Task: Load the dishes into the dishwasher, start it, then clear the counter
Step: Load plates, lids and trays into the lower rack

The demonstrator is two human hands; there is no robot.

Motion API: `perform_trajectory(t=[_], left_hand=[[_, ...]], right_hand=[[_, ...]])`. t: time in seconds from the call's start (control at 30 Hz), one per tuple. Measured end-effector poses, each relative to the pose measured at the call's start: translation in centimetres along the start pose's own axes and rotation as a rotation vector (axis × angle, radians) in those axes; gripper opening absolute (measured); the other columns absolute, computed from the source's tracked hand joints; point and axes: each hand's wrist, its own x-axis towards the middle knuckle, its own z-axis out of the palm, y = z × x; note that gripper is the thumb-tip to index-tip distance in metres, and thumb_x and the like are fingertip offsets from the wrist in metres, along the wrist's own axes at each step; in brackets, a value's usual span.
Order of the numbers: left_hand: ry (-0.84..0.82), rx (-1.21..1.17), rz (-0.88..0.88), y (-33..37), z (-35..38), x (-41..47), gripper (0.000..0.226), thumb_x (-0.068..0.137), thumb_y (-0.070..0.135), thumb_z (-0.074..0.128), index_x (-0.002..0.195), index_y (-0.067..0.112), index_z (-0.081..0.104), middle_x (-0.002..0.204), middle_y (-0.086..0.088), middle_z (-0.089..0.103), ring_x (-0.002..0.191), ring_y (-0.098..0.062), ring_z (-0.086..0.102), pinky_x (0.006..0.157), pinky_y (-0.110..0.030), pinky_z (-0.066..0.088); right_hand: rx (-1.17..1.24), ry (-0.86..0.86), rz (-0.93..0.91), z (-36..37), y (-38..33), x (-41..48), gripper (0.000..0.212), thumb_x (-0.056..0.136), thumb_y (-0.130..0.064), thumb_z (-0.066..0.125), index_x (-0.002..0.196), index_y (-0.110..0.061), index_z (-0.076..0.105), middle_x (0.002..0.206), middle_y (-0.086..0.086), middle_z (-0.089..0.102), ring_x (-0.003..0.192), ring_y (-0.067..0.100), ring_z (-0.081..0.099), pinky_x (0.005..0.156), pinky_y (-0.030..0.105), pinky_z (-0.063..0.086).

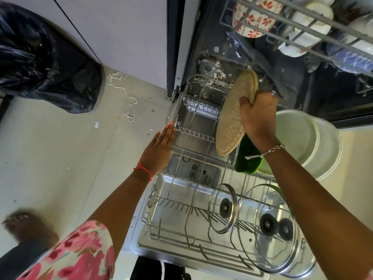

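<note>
Above the littered floor, your left hand lies flat on the rack edge while your right hand grips the tan disc by its rim over the tines, so it could slip onto the green dish below.

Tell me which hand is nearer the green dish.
Right. The right hand, gripping the woven mat, is just above the green dish; the left hand touches the left edge of the rack.

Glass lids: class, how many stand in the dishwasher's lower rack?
3. The small lid stands alone on the left. The middle lid and the right lid, both larger, overlap just to its right. Others may be hidden behind them.
</note>
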Motion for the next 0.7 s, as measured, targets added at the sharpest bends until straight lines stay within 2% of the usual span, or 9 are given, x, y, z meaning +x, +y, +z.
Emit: perform_trajectory(t=[0.13,0.2,0.27,0.4,0.5,0.63,0.7], left_hand=[[-0.001,0.002,0.0,0.0,0.0,0.0,0.074,0.072,-0.007,0.06,0.139,-0.007,0.03,0.146,-0.024,0.03,0.135,-0.036,0.032,0.106,-0.042,0.027],[-0.009,0.01,-0.002,0.1,0.0,0.0,0.074,0.072,-0.006,0.062,0.139,-0.007,0.031,0.146,-0.024,0.031,0.135,-0.036,0.031,0.106,-0.042,0.025],[-0.015,0.015,0.0,0.0,0.1,0.0,0.074,0.073,-0.006,0.061,0.139,-0.007,0.029,0.147,-0.024,0.029,0.136,-0.035,0.028,0.107,-0.042,0.024],[-0.017,0.013,0.002,-0.1,0.3,0.1,0.074,0.074,-0.006,0.06,0.14,-0.006,0.028,0.147,-0.024,0.029,0.136,-0.035,0.027,0.106,-0.042,0.024],[-0.018,0.021,0.003,-0.1,0.4,0.1,0.072,0.076,-0.004,0.059,0.14,-0.006,0.028,0.147,-0.024,0.029,0.136,-0.036,0.028,0.106,-0.042,0.025],[-0.018,0.033,0.0,0.0,0.6,0.0,0.07,0.078,-0.003,0.059,0.14,-0.006,0.028,0.148,-0.024,0.028,0.137,-0.036,0.026,0.107,-0.041,0.023],[-0.018,0.027,-0.001,0.0,0.6,0.0,0.069,0.079,-0.003,0.056,0.141,-0.006,0.027,0.149,-0.024,0.025,0.137,-0.035,0.022,0.107,-0.04,0.022]], right_hand=[[-0.008,0.014,-0.035,0.0,0.0,-0.1,0.026,0.093,-0.019,0.05,0.09,0.006,0.058,0.084,0.011,0.054,0.071,0.025,0.054,0.048,0.014,0.029],[-0.049,0.001,-0.042,0.1,-0.1,-0.2,0.027,0.093,-0.018,0.049,0.091,0.007,0.058,0.081,0.009,0.051,0.072,0.024,0.052,0.051,0.017,0.032],[-0.08,-0.015,-0.046,0.3,-0.2,-0.2,0.029,0.094,-0.02,0.048,0.095,0.008,0.057,0.088,0.014,0.052,0.081,0.028,0.052,0.062,0.026,0.035],[-0.135,-0.055,-0.031,0.8,-0.4,-0.4,0.032,0.096,-0.02,0.046,0.104,0.009,0.054,0.107,0.021,0.054,0.101,0.031,0.05,0.073,0.027,0.034],[-0.142,-0.087,-0.02,1.7,0.0,-0.2,0.03,0.096,-0.02,0.044,0.103,0.007,0.053,0.107,0.022,0.054,0.101,0.032,0.051,0.075,0.027,0.037],[-0.14,-0.123,-0.004,3.0,0.5,0.0,0.026,0.095,-0.015,0.045,0.102,0.008,0.054,0.105,0.022,0.055,0.098,0.031,0.05,0.068,0.019,0.028],[-0.147,-0.142,-0.011,3.4,0.7,0.1,0.025,0.095,-0.015,0.044,0.099,0.008,0.054,0.097,0.018,0.052,0.089,0.027,0.048,0.07,0.02,0.032]])
